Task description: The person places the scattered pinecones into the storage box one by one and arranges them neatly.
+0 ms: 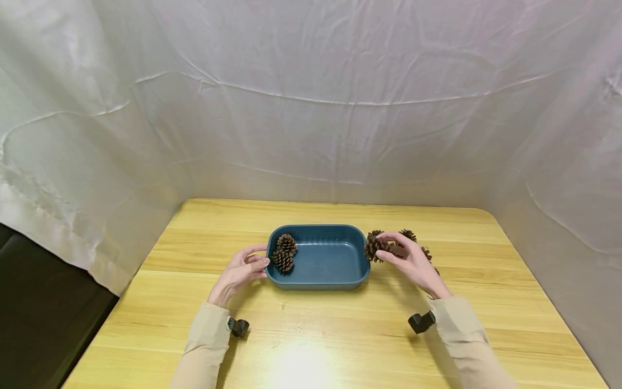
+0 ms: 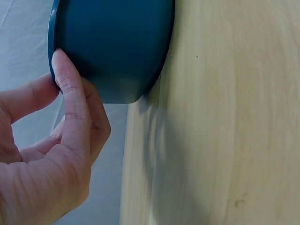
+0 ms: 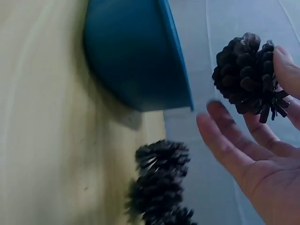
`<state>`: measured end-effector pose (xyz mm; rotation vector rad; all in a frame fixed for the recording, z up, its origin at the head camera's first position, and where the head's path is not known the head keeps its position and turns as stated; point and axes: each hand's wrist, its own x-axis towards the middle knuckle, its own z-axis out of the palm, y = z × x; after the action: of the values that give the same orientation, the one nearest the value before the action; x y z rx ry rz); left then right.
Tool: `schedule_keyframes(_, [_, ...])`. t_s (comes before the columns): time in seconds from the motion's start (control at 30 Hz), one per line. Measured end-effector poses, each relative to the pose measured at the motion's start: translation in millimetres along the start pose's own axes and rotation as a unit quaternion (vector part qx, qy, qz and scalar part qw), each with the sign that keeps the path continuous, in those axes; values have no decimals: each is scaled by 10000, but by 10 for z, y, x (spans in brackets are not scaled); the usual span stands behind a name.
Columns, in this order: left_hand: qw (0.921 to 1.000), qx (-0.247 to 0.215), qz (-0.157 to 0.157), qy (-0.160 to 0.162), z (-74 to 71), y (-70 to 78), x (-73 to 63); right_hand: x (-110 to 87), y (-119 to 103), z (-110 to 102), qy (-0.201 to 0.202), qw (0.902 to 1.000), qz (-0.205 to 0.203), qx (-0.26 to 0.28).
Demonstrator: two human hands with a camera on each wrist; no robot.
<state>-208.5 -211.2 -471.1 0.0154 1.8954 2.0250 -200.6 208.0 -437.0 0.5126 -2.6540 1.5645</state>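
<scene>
A blue plastic tub (image 1: 318,285) sits on the table, with brown pine cones (image 1: 283,260) at its left end. My left hand (image 1: 244,269) holds the tub's left end; in the left wrist view, thumb and finger (image 2: 35,96) meet at its rim. Just past the tub's right rim, my right hand (image 1: 412,263) grips a pine cone (image 1: 374,247) between thumb and fingers. The right wrist view shows this held cone (image 3: 246,75) raised beside the thumb. More pine cones (image 1: 407,234) lie beyond and under the right hand, partly hidden by it.
The wooden table (image 1: 311,319) extends all around the tub. A pale cloth curtain (image 1: 335,140) hangs along its back and sides. A dark surface (image 1: 39,308) lies past the left edge. Loose cones (image 3: 161,187) sit near the tub's right end.
</scene>
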Motion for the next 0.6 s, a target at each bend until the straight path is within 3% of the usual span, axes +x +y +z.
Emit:
schedule_keyframes(0.27, [10000,78,-46,7,-1,10,-1,205,-156,106,-403,9988,-142,239])
schedule_keyframes(0.43, [10000,81,-45,-18,0,13,0,303,-244,187,-429,9991,25,-15])
schedule_keyframes(0.6, [9999,82,-27,-51,-8,11,-4,391,-321,255,-744,9971,147,117])
